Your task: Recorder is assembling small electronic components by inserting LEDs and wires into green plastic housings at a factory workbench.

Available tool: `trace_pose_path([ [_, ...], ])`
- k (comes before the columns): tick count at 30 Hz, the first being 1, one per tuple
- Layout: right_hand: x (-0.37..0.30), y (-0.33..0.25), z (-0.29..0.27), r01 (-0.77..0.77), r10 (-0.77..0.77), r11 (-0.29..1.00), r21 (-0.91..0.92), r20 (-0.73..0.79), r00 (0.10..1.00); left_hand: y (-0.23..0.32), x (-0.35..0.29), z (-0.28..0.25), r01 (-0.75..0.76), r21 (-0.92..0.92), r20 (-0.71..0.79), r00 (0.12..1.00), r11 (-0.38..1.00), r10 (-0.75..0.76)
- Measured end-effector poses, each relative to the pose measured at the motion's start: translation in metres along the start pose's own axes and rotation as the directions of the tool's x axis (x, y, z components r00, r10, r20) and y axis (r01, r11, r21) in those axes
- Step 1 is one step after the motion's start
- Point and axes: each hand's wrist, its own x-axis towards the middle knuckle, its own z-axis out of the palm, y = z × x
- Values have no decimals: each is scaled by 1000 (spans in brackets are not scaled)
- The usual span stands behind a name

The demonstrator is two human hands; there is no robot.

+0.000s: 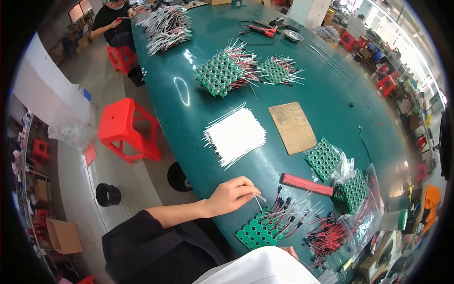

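wires [235, 135] piled beyond left hand [230, 195]

clear bags [352, 189] of green boards, table right | brown box [64, 235], floor lower left

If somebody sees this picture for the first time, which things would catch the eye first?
Probably the big dark green table, with a bright white bundle of wires lying at its middle. Near the bottom, the left hand pinches a thin white wire over a panel of green round boards. A red stool stands left of the table.
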Motion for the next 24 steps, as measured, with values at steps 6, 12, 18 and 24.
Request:
trace_pose_path([
  [6,8,-37,8,78,-77,997,3,-71,995,0,1,-2,3,29,29,1000,1000,-4],
  [12,18,-65,17,200,-148,960,197,-247,957,1,1,-2,-11,42,29,1000,999,10],
  [18,17,-65,16,165,-114,956,242,-213,970,-1,1,-1,-21,29,14,1000,999,21],
  [24,19,-70,13,253,-210,948,193,-217,953,-1,0,-1,13,40,50,999,999,-15],
])
